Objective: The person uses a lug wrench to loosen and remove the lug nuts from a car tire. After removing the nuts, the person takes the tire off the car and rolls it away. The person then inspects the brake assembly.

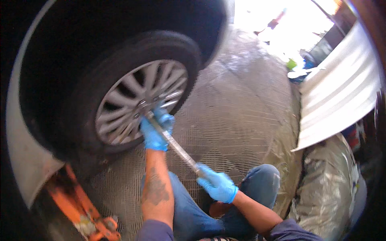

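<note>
A silver multi-spoke wheel [120, 96] with a black tyre [86, 108] is mounted on a vehicle at upper left. A long-handled metal wrench [179, 150] slants from the wheel's centre down toward me. Its head end reaches the lug nut area by the hub. My left hand [155, 130], in a blue glove, is closed around the wrench near that end, close to the spokes. At the other end my right hand [218, 184], gloved alike, grips the handle. Blur and the fingers hide the exact fit at the nut.
An orange floor jack [82, 205] stands under the vehicle body [30, 160] at lower left. Patterned floor tiles [241, 108] stretch beyond the wheel. A white corrugated panel [341, 88] leans at right, above a plastic-wrapped bundle [323, 188]. My bent knees are below the wrench.
</note>
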A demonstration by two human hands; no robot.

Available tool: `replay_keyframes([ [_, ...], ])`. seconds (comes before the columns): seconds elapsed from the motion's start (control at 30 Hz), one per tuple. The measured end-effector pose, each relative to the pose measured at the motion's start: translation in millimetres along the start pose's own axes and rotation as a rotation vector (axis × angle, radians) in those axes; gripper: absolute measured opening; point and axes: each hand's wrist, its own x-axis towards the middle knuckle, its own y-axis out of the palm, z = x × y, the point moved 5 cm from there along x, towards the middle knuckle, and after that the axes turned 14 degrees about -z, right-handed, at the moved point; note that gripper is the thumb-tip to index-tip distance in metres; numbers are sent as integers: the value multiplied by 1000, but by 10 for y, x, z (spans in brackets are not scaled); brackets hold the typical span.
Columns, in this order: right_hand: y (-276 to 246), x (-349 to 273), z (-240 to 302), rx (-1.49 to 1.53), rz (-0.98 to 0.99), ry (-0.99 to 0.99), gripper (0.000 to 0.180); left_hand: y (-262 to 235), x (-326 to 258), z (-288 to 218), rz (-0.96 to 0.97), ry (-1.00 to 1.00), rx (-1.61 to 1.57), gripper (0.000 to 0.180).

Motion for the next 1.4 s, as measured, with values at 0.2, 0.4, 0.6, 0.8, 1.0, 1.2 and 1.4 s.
replay_keyframes([
  [0.2, -354, 102, 257, -489, -385, -240, 36, 28, -380, 30, -423, 430, 552, 48],
  [0.4, -171, 84, -35, 659, 294, 842, 36, 23, -819, 353, -526, 229, 440, 50],
  [0.6, 127, -121, 80, 1208, 610, 1067, 53, 146, -751, 557, 47, -230, 89, 58],
  [0.8, 307, -123, -264, 723, 247, 773, 33, -4, -573, 554, 114, -334, 166, 62],
  [1.0, -82, 86, -146, -562, -283, -30, 39, -47, -659, 578, -828, 522, 539, 30],
  [1.2, -5, -65, -324, 779, 322, 929, 42, -10, -697, 581, -411, 123, 454, 46],
  [1.4, 194, -205, -269, 1597, 580, 1024, 49, -28, -547, 559, -107, -85, 238, 50],
])
